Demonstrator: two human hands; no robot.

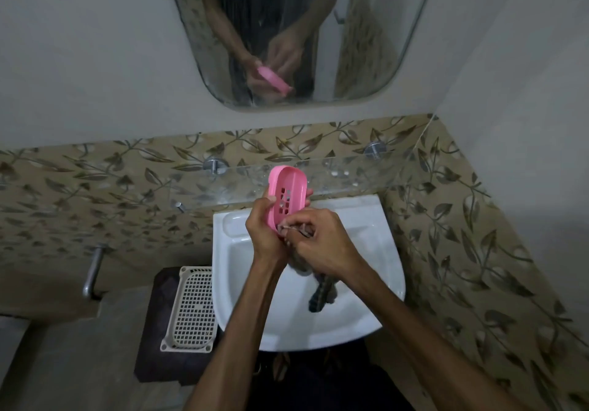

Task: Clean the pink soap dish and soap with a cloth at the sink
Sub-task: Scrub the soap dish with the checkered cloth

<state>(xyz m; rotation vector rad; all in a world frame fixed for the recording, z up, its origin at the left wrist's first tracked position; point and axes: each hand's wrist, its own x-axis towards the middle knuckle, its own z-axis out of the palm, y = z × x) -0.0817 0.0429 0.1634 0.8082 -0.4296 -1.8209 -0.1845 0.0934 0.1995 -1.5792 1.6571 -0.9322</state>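
Note:
My left hand (pixel 263 230) grips the pink soap dish (pixel 287 195) by its lower edge and holds it tilted upright over the white sink (pixel 376 251). The dish is oval with several slots in its floor, and its inside faces me. My right hand (pixel 322 241) pinches a dark striped cloth (pixel 320 292) against the dish's lower end. The rest of the cloth hangs down from that hand into the basin. No soap is visible.
A glass shelf (pixel 350 174) on metal pegs runs along the leaf-patterned tiles just behind the dish. A mirror (pixel 287 28) hangs above. Left of the sink a white perforated basket (pixel 191 308) lies on a dark surface, with a metal tap (pixel 94 270) further left.

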